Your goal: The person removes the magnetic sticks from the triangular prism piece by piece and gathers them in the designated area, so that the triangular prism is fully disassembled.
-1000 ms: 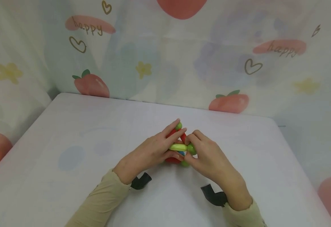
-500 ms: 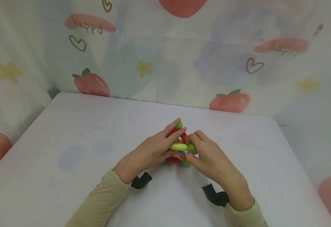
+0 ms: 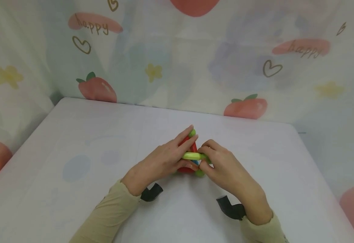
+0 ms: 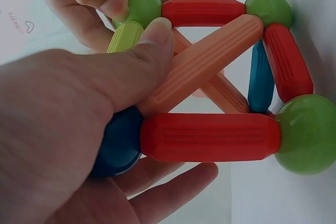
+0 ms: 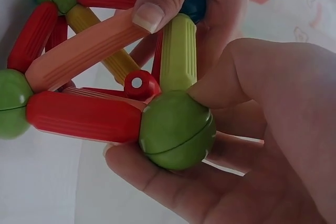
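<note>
A frame of magnetic building rods and balls stands low over the table, with red rods (image 4: 210, 137), salmon rods (image 4: 210, 56) and green balls (image 4: 307, 135). My left hand (image 3: 165, 158) grips its blue ball (image 4: 118, 142) corner, the thumb lying across a salmon rod and the fingers behind. My right hand (image 3: 225, 168) pinches a green ball (image 5: 177, 129) between thumb and fingers. A lime rod (image 5: 178, 53) joins that ball to the blue one. Inside the frame, a red rod (image 5: 140, 85) shows its round metal end to the right wrist camera.
A white cloth covers the table (image 3: 110, 135), and a printed curtain (image 3: 177, 67) hangs behind its far edge. Black curved pieces (image 3: 231, 207) sit at both wrists, close to the table.
The right fingers have curled further over the green ball, hiding more of it from the head camera. The lime rod has shifted slightly up and right. The left hand keeps nearly the same hold.
</note>
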Demonstrator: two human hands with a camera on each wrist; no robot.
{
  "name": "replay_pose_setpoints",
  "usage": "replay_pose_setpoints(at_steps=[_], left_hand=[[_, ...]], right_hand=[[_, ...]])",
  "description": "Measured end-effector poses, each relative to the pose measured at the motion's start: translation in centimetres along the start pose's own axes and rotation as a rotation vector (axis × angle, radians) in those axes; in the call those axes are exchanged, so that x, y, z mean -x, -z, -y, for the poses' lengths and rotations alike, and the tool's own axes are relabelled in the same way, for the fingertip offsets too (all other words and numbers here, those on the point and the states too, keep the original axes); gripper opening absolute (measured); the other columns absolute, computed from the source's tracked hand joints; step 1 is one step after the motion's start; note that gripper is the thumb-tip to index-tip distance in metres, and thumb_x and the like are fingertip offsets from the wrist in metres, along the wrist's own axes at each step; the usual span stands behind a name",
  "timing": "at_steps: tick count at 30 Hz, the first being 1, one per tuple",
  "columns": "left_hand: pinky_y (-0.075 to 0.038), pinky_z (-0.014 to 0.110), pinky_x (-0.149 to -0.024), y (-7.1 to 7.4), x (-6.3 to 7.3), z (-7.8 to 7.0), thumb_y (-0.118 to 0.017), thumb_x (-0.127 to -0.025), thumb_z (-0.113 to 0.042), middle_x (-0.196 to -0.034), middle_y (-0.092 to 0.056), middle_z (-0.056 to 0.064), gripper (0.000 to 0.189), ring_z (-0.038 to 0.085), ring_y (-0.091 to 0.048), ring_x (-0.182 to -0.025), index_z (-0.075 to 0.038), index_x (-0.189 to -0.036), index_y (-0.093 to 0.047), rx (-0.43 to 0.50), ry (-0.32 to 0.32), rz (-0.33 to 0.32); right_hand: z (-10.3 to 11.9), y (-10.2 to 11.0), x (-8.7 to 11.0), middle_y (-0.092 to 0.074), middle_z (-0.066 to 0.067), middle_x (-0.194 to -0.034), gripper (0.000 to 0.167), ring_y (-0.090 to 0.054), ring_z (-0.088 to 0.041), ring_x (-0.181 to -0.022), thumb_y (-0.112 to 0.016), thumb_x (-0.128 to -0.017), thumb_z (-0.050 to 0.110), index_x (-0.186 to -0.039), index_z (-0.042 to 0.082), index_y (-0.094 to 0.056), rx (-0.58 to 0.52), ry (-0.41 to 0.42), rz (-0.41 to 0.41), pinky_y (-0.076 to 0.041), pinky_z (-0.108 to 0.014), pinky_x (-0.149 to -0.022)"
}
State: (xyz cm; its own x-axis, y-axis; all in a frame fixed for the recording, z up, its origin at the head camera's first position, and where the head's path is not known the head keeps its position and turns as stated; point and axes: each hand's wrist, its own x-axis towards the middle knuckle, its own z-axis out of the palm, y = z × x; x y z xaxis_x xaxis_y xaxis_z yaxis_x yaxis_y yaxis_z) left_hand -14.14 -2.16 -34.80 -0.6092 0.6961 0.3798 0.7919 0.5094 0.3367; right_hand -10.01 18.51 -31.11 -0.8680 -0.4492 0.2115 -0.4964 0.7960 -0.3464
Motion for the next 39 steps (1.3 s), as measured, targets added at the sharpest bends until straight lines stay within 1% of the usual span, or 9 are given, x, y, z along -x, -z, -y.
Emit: replay_pose_setpoints(at_steps=[6,14,20,24,27,29,32,35,39], left_hand=[[-0.059,0.029,-0.083,0.0,0.0,0.0,-0.075,-0.086,-0.032,-0.162,-0.028,0.016,0.081,0.025,-0.059,-0.128,-0.005,-0.151,-0.037,0.002,0.003,-0.009],[-0.058,0.03,-0.087,0.0,-0.1,-0.2,-0.076,-0.085,-0.033,-0.162,-0.028,0.015,0.082,0.024,-0.057,-0.13,-0.004,-0.151,-0.038,0.009,0.008,-0.007],[-0.058,0.029,-0.086,-0.1,-0.2,-0.2,-0.076,-0.085,-0.035,-0.162,-0.028,0.014,0.08,0.022,-0.059,-0.127,-0.004,-0.15,-0.04,0.0,0.01,-0.006],[-0.058,0.03,-0.086,0.0,-0.4,-0.4,-0.076,-0.084,-0.036,-0.163,-0.025,0.012,0.082,0.022,-0.058,-0.128,-0.005,-0.151,-0.038,0.017,0.045,0.029],[-0.058,0.031,-0.088,0.0,-0.4,-0.5,-0.076,-0.084,-0.038,-0.165,-0.023,0.009,0.085,0.022,-0.055,-0.132,-0.007,-0.152,-0.037,0.039,0.088,0.063],[-0.057,0.032,-0.09,0.1,-0.5,-0.6,-0.076,-0.084,-0.038,-0.165,-0.021,0.008,0.085,0.022,-0.053,-0.134,-0.008,-0.153,-0.036,0.051,0.101,0.076],[-0.057,0.033,-0.093,0.1,-0.5,-0.6,-0.075,-0.085,-0.039,-0.165,-0.021,0.008,0.085,0.023,-0.052,-0.135,-0.008,-0.153,-0.036,0.059,0.099,0.083],[-0.056,0.034,-0.095,0.1,-0.5,-0.6,-0.075,-0.085,-0.038,-0.165,-0.021,0.009,0.084,0.024,-0.053,-0.135,-0.008,-0.153,-0.036,0.061,0.093,0.079],[-0.056,0.034,-0.095,0.1,-0.5,-0.7,-0.075,-0.084,-0.038,-0.165,-0.022,0.009,0.085,0.023,-0.052,-0.136,-0.008,-0.153,-0.036,0.054,0.089,0.073]], right_hand=[[-0.6,0.2,0.0,-0.064,-0.002,-0.107,0.017,-0.06,-0.011,-0.088,-0.062,-0.089,0.0,-0.104,0.003,-0.07,-0.088,0.032,0.005,-0.056,-0.027,-0.075],[-0.9,0.7,0.0,-0.065,0.001,-0.104,0.016,-0.059,-0.008,-0.084,-0.062,-0.091,0.003,-0.106,0.005,-0.07,-0.15,0.035,-0.046,-0.056,-0.027,-0.072],[-0.9,0.6,-0.2,-0.063,0.001,-0.098,0.014,-0.056,-0.009,-0.08,-0.065,-0.087,0.002,-0.1,0.007,-0.069,-0.114,0.047,-0.051,-0.053,-0.026,-0.07],[-1.1,0.8,0.0,-0.061,-0.004,-0.099,0.015,-0.056,-0.013,-0.08,-0.065,-0.083,-0.001,-0.097,0.005,-0.068,-0.02,-0.012,-0.073,-0.054,-0.029,-0.07],[-1.7,1.2,0.4,-0.061,-0.006,-0.098,0.016,-0.057,-0.015,-0.08,-0.065,-0.082,-0.004,-0.096,0.004,-0.068,0.02,-0.057,-0.138,-0.055,-0.032,-0.07],[-2.2,1.4,0.5,-0.061,-0.006,-0.099,0.017,-0.058,-0.015,-0.081,-0.066,-0.083,-0.004,-0.097,0.004,-0.068,0.007,-0.063,-0.186,-0.055,-0.032,-0.07],[-2.9,1.6,0.5,-0.062,-0.006,-0.101,0.018,-0.06,-0.015,-0.083,-0.068,-0.085,-0.003,-0.102,0.004,-0.069,-0.009,-0.044,-0.219,-0.056,-0.032,-0.072],[-3.5,1.5,0.4,-0.063,-0.008,-0.105,0.02,-0.062,-0.017,-0.086,-0.07,-0.086,-0.001,-0.106,0.003,-0.069,-0.012,-0.047,-0.211,-0.057,-0.036,-0.074],[-4.3,1.1,0.1,-0.064,-0.013,-0.106,0.021,-0.064,-0.024,-0.089,-0.07,-0.087,-0.003,-0.107,0.001,-0.068,-0.011,-0.084,-0.19,-0.058,-0.044,-0.078]])
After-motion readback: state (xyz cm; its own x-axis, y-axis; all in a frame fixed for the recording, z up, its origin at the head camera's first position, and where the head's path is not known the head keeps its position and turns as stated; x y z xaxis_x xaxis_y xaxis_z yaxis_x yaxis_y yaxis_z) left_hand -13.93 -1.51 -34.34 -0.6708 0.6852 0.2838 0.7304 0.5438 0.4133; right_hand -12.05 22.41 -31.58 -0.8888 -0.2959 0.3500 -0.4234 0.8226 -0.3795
